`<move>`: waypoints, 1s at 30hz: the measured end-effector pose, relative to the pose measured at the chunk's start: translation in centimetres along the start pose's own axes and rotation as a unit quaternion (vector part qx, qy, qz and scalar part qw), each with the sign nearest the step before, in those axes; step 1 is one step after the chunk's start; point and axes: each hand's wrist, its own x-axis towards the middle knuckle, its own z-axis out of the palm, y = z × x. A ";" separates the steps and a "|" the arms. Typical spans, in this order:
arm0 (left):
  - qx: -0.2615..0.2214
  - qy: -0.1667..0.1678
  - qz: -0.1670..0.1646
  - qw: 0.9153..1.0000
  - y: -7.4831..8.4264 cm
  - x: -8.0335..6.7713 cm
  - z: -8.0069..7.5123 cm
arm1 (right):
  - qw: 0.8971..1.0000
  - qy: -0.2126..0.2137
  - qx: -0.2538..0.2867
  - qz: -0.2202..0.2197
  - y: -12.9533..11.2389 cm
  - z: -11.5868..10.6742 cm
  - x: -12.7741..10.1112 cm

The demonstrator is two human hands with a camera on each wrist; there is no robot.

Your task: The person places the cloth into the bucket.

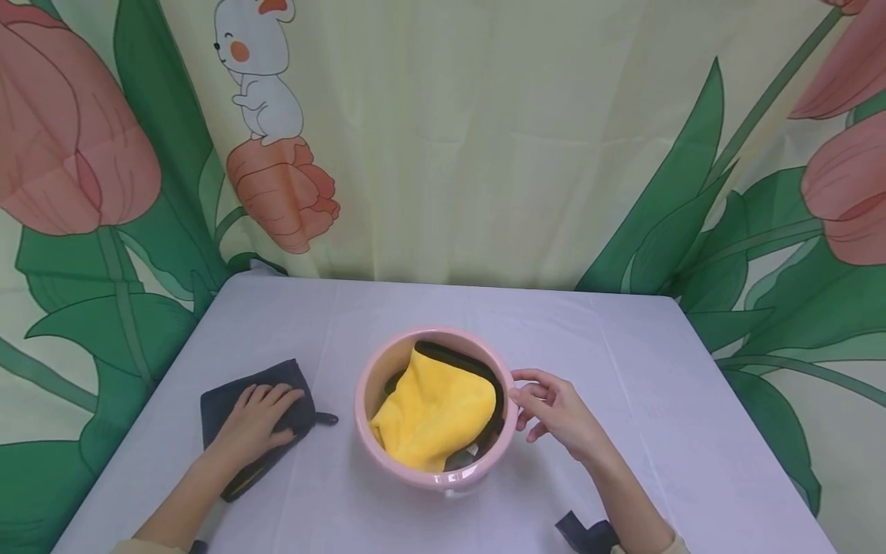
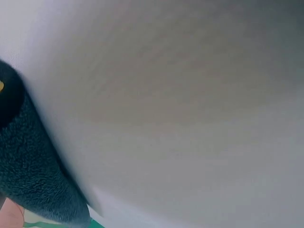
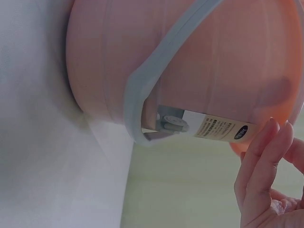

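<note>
A pink bucket (image 1: 431, 478) stands mid-table with a bunched yellow cloth (image 1: 436, 408) in it, edged in black. Darker material shows under and beside that cloth. My right hand (image 1: 557, 412) is at the bucket's right side, thumb and fingertips touching the rim; the right wrist view has fingertips against the outer wall near a label (image 3: 223, 127). To the left lies a folded dark towel (image 1: 224, 404) with a small loop (image 1: 327, 418). On top of it rests my left hand (image 1: 256, 423), fingers spread and relaxed. The towel's fuzzy edge (image 2: 38, 171) shows in the left wrist view.
A pale cloth covers the table (image 1: 588, 338). The bucket's light grey handle (image 3: 156, 66) hangs down its side. A dark strap (image 1: 588, 532) is beside my right forearm. Behind the table hangs a curtain (image 1: 484, 154) printed with tulips and a rabbit.
</note>
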 end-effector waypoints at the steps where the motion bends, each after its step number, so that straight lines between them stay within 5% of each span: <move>1: 0.008 0.005 0.003 1.000 0.0 0.1 0.1 | 1.000 -0.002 0.000 -0.002 0.0 0.0 0.0; 17: 0.084 0.069 0.029 0.994 0.6 0.4 0.9 | 1.000 0.005 -0.003 0.007 -0.1 0.2 0.0; 30: 0.087 0.166 0.044 0.981 1.5 1.7 -1.5 | 1.000 -0.003 -0.001 -0.003 -0.1 0.0 0.0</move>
